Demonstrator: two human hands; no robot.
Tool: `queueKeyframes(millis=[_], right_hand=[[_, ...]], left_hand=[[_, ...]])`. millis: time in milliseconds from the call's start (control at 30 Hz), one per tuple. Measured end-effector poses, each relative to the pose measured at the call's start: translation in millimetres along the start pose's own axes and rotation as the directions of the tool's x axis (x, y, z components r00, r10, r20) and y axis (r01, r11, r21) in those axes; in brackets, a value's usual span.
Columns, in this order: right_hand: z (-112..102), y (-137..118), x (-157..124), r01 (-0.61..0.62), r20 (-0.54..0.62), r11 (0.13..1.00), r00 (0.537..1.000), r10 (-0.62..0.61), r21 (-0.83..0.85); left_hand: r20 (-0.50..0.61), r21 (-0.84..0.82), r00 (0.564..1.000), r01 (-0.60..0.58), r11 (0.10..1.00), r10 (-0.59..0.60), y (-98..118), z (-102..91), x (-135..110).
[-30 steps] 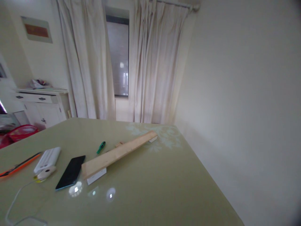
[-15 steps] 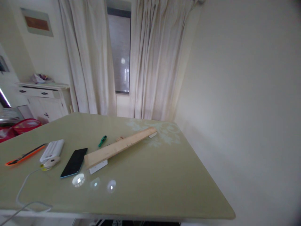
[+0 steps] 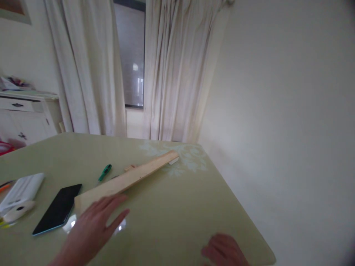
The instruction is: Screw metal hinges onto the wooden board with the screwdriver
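My left hand (image 3: 97, 221) reaches over the near end of a long wooden board (image 3: 133, 175), fingers stretched out and thumb apart, holding nothing. Whether it touches the wood I cannot tell. The board lies slantwise across the table, with a white block (image 3: 174, 161) under its far end. Its near support is hidden by my hand. At the lower right, my right hand (image 3: 223, 250) is over the near part of the table, a little blurred, fingers loosely bent with nothing visible in them. Behind the board lies a green-handled tool (image 3: 105, 172), beside a small wooden piece (image 3: 130, 168).
A black phone (image 3: 58, 208) lies left of the board. Further left are a white power strip (image 3: 23, 190), a whitish round item (image 3: 19, 211) and part of an orange tool (image 3: 4, 186). The green table (image 3: 177, 225) runs close to the wall on the right.
Both hands have come into view from below, the left one over the board's near end. The view has turned slightly right, so the tabletop things appear further left.
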State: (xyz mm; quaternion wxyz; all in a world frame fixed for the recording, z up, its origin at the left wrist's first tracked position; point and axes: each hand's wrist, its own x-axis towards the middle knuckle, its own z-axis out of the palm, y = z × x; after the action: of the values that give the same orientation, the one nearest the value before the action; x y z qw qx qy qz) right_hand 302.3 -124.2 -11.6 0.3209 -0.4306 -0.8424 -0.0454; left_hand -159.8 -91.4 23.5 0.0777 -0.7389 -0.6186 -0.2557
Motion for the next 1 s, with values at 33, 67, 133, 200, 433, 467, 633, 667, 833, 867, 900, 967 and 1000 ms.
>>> queueKeyframes(millis=[33, 67, 133, 200, 433, 467, 633, 667, 833, 867, 900, 967, 1000], right_hand=[[-4, 3, 29, 0.096, 0.051, 0.995, 0.994, -0.096, 0.012], [-6, 7, 62, 0.194, 0.158, 0.981, 0.969, -0.188, -0.022], [-5, 19, 134, 0.246, 0.308, 0.959, 0.931, -0.194, -0.139], [7, 35, 204, 0.278, 0.487, 0.93, 0.863, -0.133, -0.239], [91, 100, 345, 0.285, 0.611, 0.906, 0.79, -0.038, -0.312], [102, 107, 355, 0.287, 0.623, 0.903, 0.782, -0.029, -0.319], [143, 129, 393, 0.348, 0.702, 0.889, 0.711, -0.044, -0.297], [150, 132, 398, 0.361, 0.717, 0.886, 0.695, -0.048, -0.29], [171, 144, 407, 0.379, 0.764, 0.877, 0.645, -0.02, -0.297], [172, 145, 406, 0.375, 0.766, 0.876, 0.643, -0.009, -0.304], [172, 146, 404, 0.369, 0.767, 0.875, 0.641, 0.004, -0.313], [167, 146, 398, 0.356, 0.769, 0.873, 0.638, 0.034, -0.334], [162, 145, 393, 0.349, 0.77, 0.872, 0.636, 0.049, -0.344]], left_hand=[[0.024, 0.082, 1.0, 0.01, 0.997, -0.012, -7, -0.9, 17], [0.048, 0.18, 0.998, 0.04, 0.983, -0.049, -15, -1.3, 31], [0.108, 0.353, 0.982, 0.11, 0.929, -0.157, -32, -0.4, 51], [0.217, 0.419, 0.941, 0.151, 0.895, -0.26, -49, 1.7, 60], [0.512, 0.367, 0.793, 0.145, 0.919, -0.33, -63, -0.3, 66], [0.52, 0.37, 0.789, 0.138, 0.919, -0.328, -61, -1.4, 67], [0.52, 0.374, 0.781, 0.155, 0.915, -0.344, -56, -3.6, 72], [0.518, 0.373, 0.782, 0.158, 0.914, -0.347, -56, -3.6, 71], [0.537, 0.371, 0.763, 0.169, 0.913, -0.36, -54, -6.2, 72], [0.539, 0.37, 0.762, 0.17, 0.914, -0.36, -54, -7.4, 73], [0.54, 0.368, 0.762, 0.168, 0.915, -0.357, -53, -8.8, 74], [0.54, 0.365, 0.767, 0.158, 0.918, -0.346, -52, -11.7, 77], [0.543, 0.36, 0.769, 0.149, 0.921, -0.337, -51, -13.1, 77]])
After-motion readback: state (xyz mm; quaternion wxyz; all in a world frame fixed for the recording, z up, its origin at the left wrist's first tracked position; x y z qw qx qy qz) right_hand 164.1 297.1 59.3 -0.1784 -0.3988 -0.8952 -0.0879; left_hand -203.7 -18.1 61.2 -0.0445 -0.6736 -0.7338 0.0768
